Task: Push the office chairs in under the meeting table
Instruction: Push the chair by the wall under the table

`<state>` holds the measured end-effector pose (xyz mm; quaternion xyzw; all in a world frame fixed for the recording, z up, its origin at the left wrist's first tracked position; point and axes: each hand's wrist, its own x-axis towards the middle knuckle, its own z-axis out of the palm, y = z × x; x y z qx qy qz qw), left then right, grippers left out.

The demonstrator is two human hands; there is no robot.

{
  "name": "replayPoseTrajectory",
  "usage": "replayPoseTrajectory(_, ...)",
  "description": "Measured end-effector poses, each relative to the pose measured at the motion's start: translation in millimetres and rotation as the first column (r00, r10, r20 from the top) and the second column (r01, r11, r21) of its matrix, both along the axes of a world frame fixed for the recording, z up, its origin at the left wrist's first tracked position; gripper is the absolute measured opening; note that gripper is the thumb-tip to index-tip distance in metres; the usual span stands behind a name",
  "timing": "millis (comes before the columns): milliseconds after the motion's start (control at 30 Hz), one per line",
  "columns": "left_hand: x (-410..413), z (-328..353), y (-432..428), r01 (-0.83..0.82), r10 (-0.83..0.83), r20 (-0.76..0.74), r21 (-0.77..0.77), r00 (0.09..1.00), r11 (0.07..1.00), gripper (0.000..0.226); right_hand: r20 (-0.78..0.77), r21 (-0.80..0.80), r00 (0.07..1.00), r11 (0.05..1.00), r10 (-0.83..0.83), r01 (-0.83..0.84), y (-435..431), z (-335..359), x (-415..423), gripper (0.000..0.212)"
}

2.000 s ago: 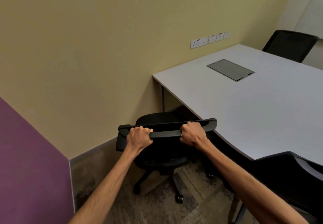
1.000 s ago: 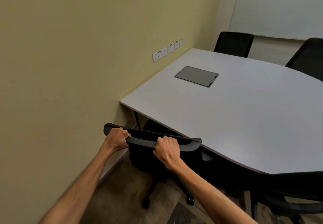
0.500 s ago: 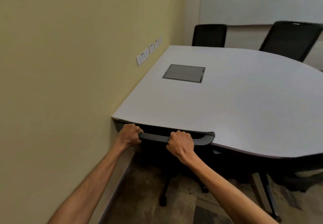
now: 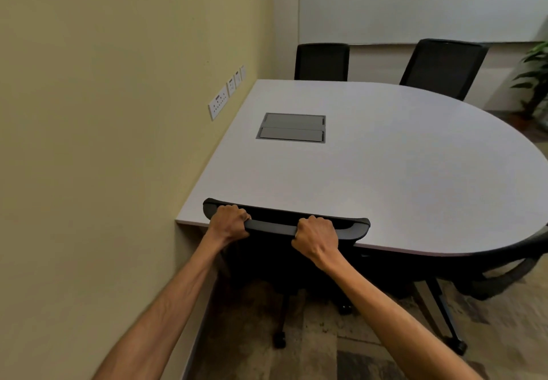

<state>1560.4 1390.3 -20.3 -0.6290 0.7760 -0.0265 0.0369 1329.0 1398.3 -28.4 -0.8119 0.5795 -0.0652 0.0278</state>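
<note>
Both hands on the chair point(image 4: 296, 264) here: left hand point(image 4: 228, 222) and right hand point(image 4: 315, 238) clamped on its top rail, fingers point(image 4: 314, 222) wrapped tight. Seat tucked beneath the table point(image 4: 385, 172), backrest at the near edge by the wall. Looks home. Next up, probably: let go, turn to the right-hand chair point(image 4: 504, 270) sticking out.

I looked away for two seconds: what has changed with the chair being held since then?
The chair rolled forward from the open floor until its seat went under the table; its top edge now meets the table's near edge. Left hand and right hand kept their grip on the backrest top. The two far chairs stayed put.
</note>
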Motion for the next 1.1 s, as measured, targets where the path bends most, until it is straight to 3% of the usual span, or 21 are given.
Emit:
replayPoseTrajectory(633,6.0,-8.5,-5.8,0.026,-0.032,-0.081,-0.079,0.996,0.997,0.017,0.010,0.002,0.998,0.998,-0.063,0.062,-4.1,-2.5,3.5,0.034)
replayPoseTrajectory(733,8.8,-9.8,-0.8,0.025,-0.049,-0.155,-0.154,0.987,0.988,0.029,0.048,-0.052,0.998,0.998,-0.044,0.046,-4.5,-6.1,3.3,0.035)
replayPoseTrajectory(900,10.0,-27.8,24.1,0.054,-0.148,-0.203,-0.408,0.968,0.911,0.069,0.123,-0.228,0.992,0.973,0.004,0.024,6.2,-17.1,0.3,0.067)
replayPoseTrajectory(1100,-11.8,-18.7,34.5,-0.021,-0.098,-0.290,-0.379,0.952,0.925,0.082,0.291,-0.346,0.956,0.927,-0.042,0.146,21.6,-8.4,-21.0,0.061)
